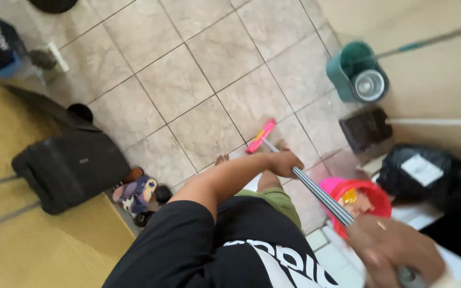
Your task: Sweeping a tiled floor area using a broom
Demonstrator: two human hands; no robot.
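home hallway w/ beige floor tiles [188,80], black suitcase [70,168], teal mop bucket [356,74], shoes [137,194]

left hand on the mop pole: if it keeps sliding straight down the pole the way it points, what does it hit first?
Likely the pink mop head at the pole's lower end. The left hand grips the pole just above it, with only bare pole between, then the tiled floor. Depth is hard to judge from this angle.
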